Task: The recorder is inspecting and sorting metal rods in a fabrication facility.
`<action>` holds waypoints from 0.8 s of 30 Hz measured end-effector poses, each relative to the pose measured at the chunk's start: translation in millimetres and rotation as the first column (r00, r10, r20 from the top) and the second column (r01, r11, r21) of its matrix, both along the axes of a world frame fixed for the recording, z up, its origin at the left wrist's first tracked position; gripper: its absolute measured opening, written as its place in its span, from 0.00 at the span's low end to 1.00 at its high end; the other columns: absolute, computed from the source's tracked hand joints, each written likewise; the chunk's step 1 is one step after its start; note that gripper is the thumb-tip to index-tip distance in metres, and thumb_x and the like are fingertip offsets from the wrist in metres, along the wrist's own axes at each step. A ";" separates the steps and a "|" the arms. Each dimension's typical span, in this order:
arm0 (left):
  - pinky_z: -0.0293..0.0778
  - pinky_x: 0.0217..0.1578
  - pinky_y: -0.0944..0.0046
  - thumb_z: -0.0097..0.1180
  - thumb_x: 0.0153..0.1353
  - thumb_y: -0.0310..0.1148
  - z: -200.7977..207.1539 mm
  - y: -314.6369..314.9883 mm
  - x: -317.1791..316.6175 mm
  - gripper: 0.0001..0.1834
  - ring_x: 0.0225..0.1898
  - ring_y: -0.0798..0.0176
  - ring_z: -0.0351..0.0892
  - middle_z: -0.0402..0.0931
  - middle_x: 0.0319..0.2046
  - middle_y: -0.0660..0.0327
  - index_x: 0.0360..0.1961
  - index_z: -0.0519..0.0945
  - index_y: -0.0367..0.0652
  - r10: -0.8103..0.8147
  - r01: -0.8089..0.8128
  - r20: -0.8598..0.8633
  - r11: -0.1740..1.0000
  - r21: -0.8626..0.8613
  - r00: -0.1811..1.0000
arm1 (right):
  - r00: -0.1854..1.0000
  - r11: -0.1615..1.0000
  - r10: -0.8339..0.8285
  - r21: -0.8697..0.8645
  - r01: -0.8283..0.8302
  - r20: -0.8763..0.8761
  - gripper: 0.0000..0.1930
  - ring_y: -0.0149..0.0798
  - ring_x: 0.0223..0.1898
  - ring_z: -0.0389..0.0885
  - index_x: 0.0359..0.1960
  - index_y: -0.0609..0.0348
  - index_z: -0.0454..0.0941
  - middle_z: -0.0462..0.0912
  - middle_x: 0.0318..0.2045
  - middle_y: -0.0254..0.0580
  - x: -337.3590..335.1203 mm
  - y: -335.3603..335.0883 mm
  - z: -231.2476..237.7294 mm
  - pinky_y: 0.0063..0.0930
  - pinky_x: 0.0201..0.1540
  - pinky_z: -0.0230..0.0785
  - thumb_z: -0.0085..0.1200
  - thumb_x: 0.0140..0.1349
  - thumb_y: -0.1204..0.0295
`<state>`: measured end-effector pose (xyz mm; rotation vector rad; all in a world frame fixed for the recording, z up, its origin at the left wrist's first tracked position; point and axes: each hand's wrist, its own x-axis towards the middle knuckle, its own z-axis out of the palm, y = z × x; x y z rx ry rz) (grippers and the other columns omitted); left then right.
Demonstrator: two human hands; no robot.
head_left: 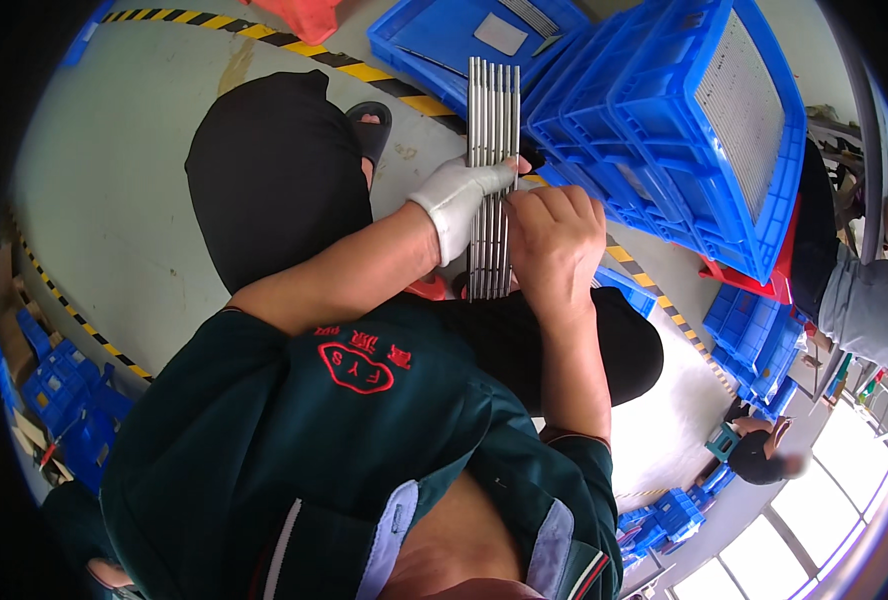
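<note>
Several slim, shiny metal rods [490, 110] stand side by side in a flat row in front of my chest, their long sides pointing away from me. My left hand [456, 205], in a white glove with bare fingertips, is wrapped round the middle of the row from the left. At the row's right edge, my bare right hand [561, 235] has its fingers curled in and pinched against the outermost rod. Its fingertips are partly hidden.
A large blue crate [654, 130] packed with rods stands close on the right. A blue tray [414, 40] lies beyond my hands. Yellow-black tape [364, 72] crosses the floor. More blue crates [744, 325] stand farther right, where a person [759, 455] sits.
</note>
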<state>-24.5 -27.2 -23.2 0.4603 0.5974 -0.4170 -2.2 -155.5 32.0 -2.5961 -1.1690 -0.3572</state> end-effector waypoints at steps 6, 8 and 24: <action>0.77 0.31 0.55 0.53 0.64 0.37 -8.4 -0.1 0.2 0.09 0.30 0.60 0.78 0.77 0.31 0.60 0.41 0.77 0.45 0.008 -0.008 -0.023 1.000 -0.003 1.000 | 0.994 0.981 -0.004 0.192 0.024 -0.106 0.05 0.41 0.27 0.76 0.23 0.56 0.80 0.78 0.22 0.37 1.0 -2.9 8.3 0.33 0.33 0.66 0.61 0.43 0.79; 0.77 0.33 0.57 0.53 0.64 0.37 -8.5 0.4 -0.3 0.09 0.31 0.61 0.79 0.77 0.31 0.60 0.41 0.77 0.45 -0.015 0.015 -0.023 1.000 0.017 1.000 | 0.970 0.959 -0.036 0.266 0.102 -0.241 0.05 0.43 0.27 0.75 0.24 0.56 0.80 0.77 0.21 0.39 3.9 -8.5 -0.5 0.36 0.32 0.66 0.62 0.43 0.77; 0.78 0.37 0.57 0.47 0.67 0.34 -11.1 4.1 -1.4 0.11 0.35 0.58 0.79 0.77 0.36 0.56 0.46 0.74 0.43 -0.003 0.018 0.079 0.980 -0.196 0.997 | 0.962 0.952 0.000 0.294 0.083 -0.272 0.05 0.43 0.28 0.75 0.23 0.57 0.80 0.77 0.22 0.37 6.1 -12.0 -1.4 0.35 0.32 0.67 0.62 0.43 0.78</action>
